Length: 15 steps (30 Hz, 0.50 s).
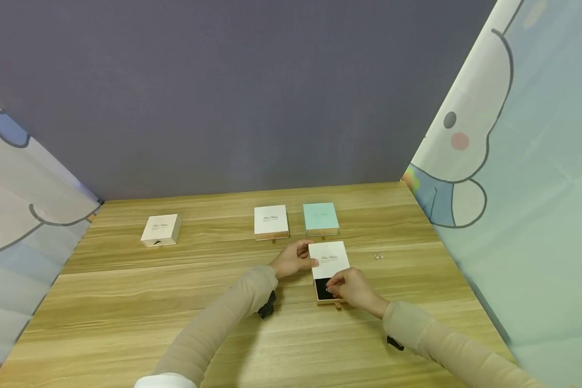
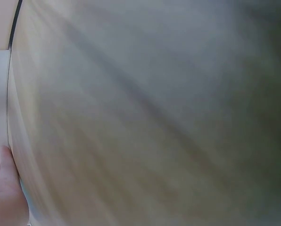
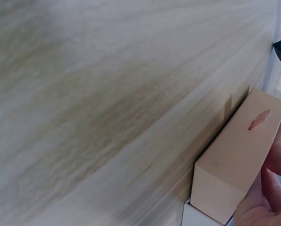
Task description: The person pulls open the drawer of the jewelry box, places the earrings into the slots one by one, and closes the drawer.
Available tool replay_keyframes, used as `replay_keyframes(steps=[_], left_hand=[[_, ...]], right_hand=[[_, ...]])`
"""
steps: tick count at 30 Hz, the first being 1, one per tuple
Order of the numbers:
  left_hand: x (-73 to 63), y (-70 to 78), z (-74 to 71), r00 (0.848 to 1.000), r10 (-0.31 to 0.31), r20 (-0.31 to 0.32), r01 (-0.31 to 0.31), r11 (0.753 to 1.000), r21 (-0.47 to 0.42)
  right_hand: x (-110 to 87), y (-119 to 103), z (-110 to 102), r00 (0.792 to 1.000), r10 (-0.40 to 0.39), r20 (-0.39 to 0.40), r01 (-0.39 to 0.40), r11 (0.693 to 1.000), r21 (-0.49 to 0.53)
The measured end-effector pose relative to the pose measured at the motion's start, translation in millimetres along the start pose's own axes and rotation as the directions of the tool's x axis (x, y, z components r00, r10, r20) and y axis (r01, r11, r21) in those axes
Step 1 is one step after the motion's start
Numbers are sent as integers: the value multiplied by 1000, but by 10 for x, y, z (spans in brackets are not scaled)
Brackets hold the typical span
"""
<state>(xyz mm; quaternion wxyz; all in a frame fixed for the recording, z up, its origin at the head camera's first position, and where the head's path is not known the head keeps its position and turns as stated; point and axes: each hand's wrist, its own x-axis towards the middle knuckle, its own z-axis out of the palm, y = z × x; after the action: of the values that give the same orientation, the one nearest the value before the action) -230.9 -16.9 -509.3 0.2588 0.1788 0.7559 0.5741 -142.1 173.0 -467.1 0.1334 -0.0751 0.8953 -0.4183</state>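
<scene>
White square cardboard box (image 1: 328, 261), left hand (image 1: 292, 260) gripping its left side, right hand (image 1: 354, 287) pinching tiny shiny object (image 1: 327, 290) at its black-lined drawer (image 1: 324, 302).
</scene>
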Motion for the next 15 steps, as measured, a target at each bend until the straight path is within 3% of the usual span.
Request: replay_keyframes(steps=[4,7,11,15], left_hand=[[5,33,-6,1000,-23,2,23,999,-37],[-48,136,-13,1000,-19,11,19,998,-55],[-133,277,-19,999,-24,28,25,999,-44],[-149,297,-18,999,-22,28,23,999,-40]], right_hand=[[-7,-2,12,999,-22,-30,21,999,-27],[-22,-2,22,997,-45,-56,43,998,-41],[-44,3,37,996,-44,-76,41,998,-38],[-51,21,48,995,-49,-84,45,997,-55]])
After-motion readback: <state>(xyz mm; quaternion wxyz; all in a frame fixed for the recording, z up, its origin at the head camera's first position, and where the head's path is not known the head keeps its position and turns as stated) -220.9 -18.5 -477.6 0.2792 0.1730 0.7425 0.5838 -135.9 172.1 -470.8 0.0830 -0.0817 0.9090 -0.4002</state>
